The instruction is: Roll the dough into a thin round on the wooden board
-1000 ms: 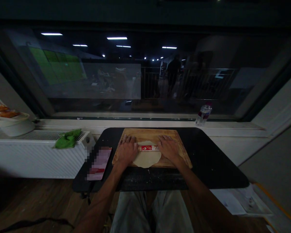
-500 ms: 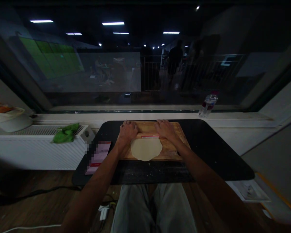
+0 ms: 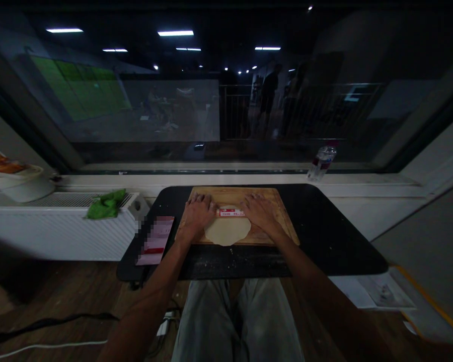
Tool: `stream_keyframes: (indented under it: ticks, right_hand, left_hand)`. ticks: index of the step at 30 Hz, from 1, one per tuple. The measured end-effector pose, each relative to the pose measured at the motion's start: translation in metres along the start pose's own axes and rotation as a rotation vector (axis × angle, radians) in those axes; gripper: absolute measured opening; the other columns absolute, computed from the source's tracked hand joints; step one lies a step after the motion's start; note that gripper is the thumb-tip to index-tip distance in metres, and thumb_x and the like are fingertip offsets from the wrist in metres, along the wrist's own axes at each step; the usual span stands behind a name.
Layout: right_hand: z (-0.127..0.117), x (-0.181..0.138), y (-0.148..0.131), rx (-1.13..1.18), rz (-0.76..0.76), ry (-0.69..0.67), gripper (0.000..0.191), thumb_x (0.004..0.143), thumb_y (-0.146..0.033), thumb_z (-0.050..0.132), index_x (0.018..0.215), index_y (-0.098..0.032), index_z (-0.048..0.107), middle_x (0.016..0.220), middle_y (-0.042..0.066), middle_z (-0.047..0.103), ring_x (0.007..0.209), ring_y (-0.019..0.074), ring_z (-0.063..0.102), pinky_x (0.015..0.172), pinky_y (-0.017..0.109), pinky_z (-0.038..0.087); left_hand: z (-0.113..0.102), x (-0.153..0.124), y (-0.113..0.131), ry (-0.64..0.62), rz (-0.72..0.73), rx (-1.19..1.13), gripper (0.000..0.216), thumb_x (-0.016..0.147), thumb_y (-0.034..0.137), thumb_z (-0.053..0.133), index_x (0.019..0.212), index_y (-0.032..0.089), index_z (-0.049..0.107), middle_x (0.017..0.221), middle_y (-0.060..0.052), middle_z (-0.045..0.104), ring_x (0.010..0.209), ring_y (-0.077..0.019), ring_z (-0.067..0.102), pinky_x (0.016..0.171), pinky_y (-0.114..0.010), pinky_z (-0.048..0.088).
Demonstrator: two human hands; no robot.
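Our rolling pin (image 3: 232, 212) has turned since half a second ago, baring its label along the dough's (image 3: 227, 231) far side on the board (image 3: 228, 196); rolling seems under way. Our left hand (image 3: 199, 213) and right hand (image 3: 259, 211) lie spread over its ends.

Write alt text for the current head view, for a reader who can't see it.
The left hand and right hand lie over the ends of a labelled rolling pin, along the far edge of a thin, roundish dough sheet on a wooden board. The board rests on a black table before a dark window, with a bottle on the sill.
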State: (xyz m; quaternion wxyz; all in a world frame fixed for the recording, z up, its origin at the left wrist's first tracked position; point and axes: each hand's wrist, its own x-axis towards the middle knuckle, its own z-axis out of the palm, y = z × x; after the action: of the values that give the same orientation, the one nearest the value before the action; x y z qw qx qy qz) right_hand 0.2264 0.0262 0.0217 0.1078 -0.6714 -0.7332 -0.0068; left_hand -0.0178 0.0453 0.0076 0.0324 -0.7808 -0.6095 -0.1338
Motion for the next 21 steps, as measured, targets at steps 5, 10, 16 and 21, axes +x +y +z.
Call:
stream_keyframes:
  ticks: [5,10,16,21]
  right_hand:
    - [0.003,-0.037,-0.008,-0.04,0.005,0.089,0.052,0.119,-0.039,0.042,0.154,-0.015,0.072,0.158,0.018,0.071,0.145,0.0312,0.066,0.126,0.041,0.044]
    - [0.006,-0.067,-0.014,-0.044,-0.008,0.155,0.054,0.119,-0.039,0.042,0.158,-0.012,0.069,0.161,0.021,0.068,0.15,0.0334,0.062,0.131,0.046,0.039]
    - [0.019,-0.091,-0.017,-0.039,-0.031,0.289,0.055,0.119,-0.04,0.041,0.153,-0.012,0.073,0.163,0.022,0.066,0.155,0.0384,0.057,0.133,0.055,0.037]
    - [0.019,-0.081,-0.016,-0.053,-0.024,0.256,0.056,0.119,-0.04,0.038,0.155,-0.012,0.071,0.163,0.022,0.067,0.154,0.0381,0.057,0.13,0.055,0.039]
  left_hand:
    - [0.008,-0.035,0.002,0.11,0.03,0.016,0.049,0.116,0.035,0.042,0.151,0.014,0.07,0.16,-0.017,0.069,0.163,-0.0365,0.049,0.136,-0.051,0.039]
    - [0.015,-0.061,0.006,0.181,0.023,-0.024,0.051,0.116,0.035,0.04,0.149,0.013,0.071,0.16,-0.017,0.07,0.162,-0.0367,0.052,0.137,-0.055,0.04]
    - [0.018,-0.08,0.006,0.249,0.02,-0.055,0.05,0.116,0.037,0.039,0.149,0.015,0.07,0.162,-0.018,0.068,0.161,-0.0352,0.054,0.136,-0.056,0.042]
    - [0.014,-0.072,0.009,0.223,0.009,-0.038,0.052,0.117,0.038,0.038,0.15,0.014,0.071,0.159,-0.019,0.07,0.162,-0.0368,0.053,0.136,-0.057,0.042]
